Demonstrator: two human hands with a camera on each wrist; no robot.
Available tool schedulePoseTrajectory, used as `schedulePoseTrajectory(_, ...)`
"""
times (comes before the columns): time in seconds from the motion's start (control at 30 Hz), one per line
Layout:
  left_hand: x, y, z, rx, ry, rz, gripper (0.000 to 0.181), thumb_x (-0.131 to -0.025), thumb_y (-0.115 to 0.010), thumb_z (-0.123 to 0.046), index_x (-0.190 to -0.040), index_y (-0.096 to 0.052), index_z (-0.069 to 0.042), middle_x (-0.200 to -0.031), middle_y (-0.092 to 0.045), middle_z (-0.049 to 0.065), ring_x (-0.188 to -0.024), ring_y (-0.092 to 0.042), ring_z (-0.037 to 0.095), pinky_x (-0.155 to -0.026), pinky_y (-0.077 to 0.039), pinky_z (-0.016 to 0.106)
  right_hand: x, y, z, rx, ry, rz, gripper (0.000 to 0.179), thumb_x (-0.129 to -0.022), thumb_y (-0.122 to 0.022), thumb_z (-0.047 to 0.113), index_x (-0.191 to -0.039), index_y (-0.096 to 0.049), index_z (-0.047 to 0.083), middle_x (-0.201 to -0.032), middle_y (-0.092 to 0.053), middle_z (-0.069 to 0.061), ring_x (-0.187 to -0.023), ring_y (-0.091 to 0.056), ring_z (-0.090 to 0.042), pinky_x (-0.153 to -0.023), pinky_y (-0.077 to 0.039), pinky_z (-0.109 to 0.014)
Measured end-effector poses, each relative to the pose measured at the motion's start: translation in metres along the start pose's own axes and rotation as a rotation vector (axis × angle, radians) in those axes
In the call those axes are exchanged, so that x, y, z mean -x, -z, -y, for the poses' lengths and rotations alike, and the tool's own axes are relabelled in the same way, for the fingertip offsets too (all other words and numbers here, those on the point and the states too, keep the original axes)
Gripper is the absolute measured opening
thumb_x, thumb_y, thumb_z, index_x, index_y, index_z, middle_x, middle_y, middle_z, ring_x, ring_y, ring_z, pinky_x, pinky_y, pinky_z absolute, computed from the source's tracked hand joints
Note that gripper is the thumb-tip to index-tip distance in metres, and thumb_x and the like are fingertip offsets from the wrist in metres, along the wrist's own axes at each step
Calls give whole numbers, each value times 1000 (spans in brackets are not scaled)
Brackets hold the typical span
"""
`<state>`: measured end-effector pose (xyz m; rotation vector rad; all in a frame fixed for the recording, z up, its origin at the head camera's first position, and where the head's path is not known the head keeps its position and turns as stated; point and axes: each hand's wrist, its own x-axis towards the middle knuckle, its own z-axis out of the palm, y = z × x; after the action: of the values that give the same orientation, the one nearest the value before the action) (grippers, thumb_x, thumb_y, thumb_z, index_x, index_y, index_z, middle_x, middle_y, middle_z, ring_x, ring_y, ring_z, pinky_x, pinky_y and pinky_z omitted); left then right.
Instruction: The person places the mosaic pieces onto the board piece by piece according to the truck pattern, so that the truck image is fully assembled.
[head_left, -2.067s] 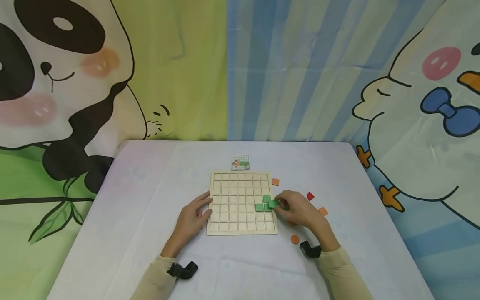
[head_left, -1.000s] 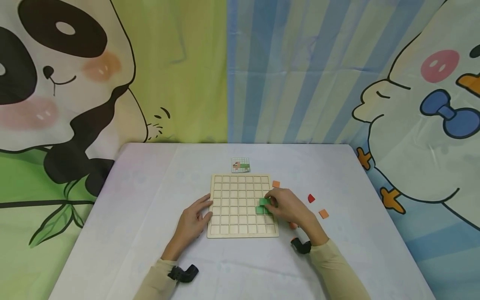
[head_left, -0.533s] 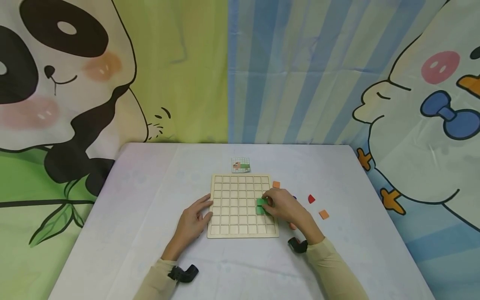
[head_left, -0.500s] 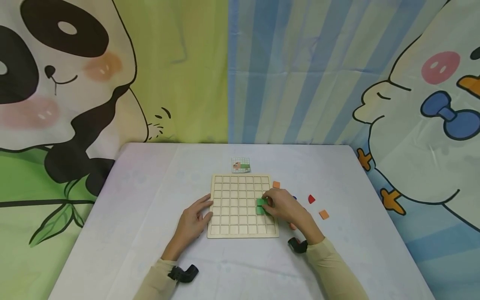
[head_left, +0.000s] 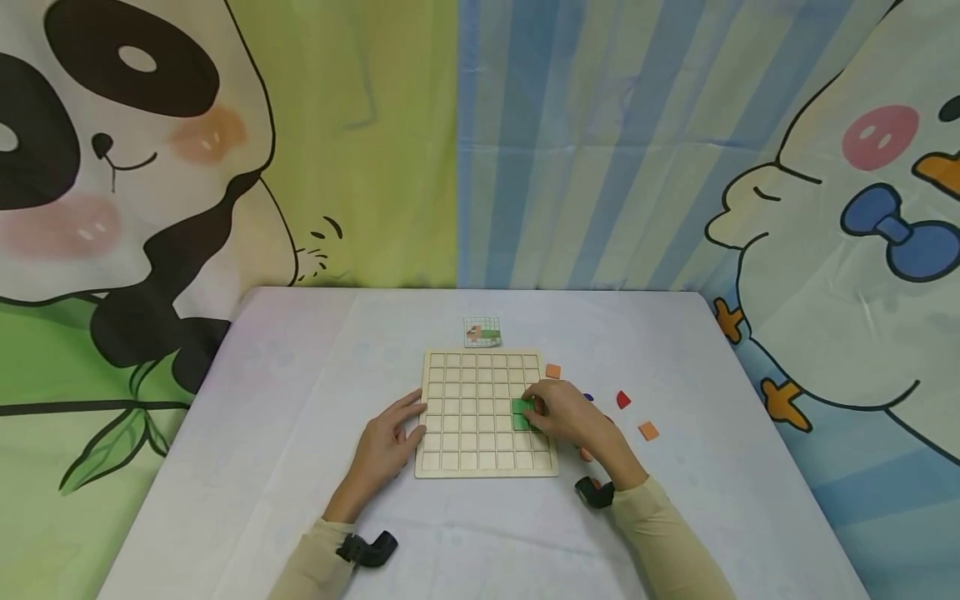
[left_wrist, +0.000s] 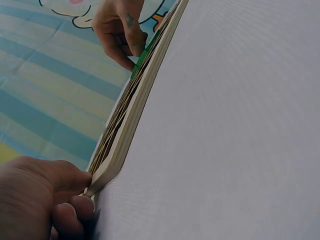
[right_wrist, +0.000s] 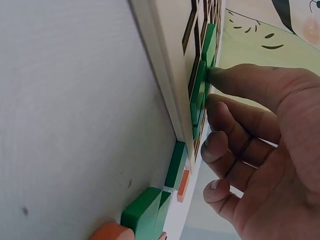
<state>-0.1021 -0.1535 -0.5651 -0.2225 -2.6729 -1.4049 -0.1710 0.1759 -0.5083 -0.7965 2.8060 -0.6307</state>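
A pale wooden grid board (head_left: 465, 442) lies on the table. My left hand (head_left: 385, 443) rests at its left edge, thumb and index finger touching the rim. Over the right part of the board, my right hand (head_left: 576, 414) pinches a green square tile (head_left: 519, 406) at a grid cell, thumb and index fingertips right on it. Another green tile (head_left: 521, 422) sits in the cell just nearer. In the right wrist view, further green tiles (right_wrist: 198, 92) show beside the fingertips, flat on the board; the hand hides part of this group in the head view.
A small pattern card (head_left: 482, 332) lies beyond the board. To the right are scattered an orange square (head_left: 552, 371), a red piece (head_left: 623, 399), another orange square (head_left: 648, 431) and a blue piece (head_left: 588, 397). Loose green pieces (right_wrist: 142, 215) lie beside the board.
My right hand has moved left from the board's right edge, bringing a green tile over the grid and down level with the others. My left hand has stayed at the left edge.
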Motion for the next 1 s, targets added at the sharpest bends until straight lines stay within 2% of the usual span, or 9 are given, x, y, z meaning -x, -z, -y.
schedulePoseTrajectory(0.4,0,-1,1,-5,5,1,38,-95,-77,-8,-133,-73,-5,-156,-61,6,-49,-39,0,-48,-36,21,0,-1,0,13,-7,-11,24,-96,-80,21,-115,-78,7,-77,-58,5,-69,-47,-7,-64,-39,-23)
schedulePoseTrajectory(0.57,0,-1,1,-1,1,2,38,-95,-76,-8,-133,-73,-5,-156,-61,7,-49,-38,0,-47,-36,21,5,4,0,-15,-3,-35,25,-97,-78,19,-117,-77,5,-79,-61,5,-69,-49,-8,-64,-42,-24)
schedulePoseTrajectory(1.0,0,-2,2,-5,-3,-5,38,-95,-77,-8,-132,-74,-6,-155,-62,6,-48,-38,1,-47,-36,21,33,22,-16,-51,-112,-63,26,-97,-76,14,-120,-76,1,-82,-63,3,-70,-50,-10,-65,-43,-24)
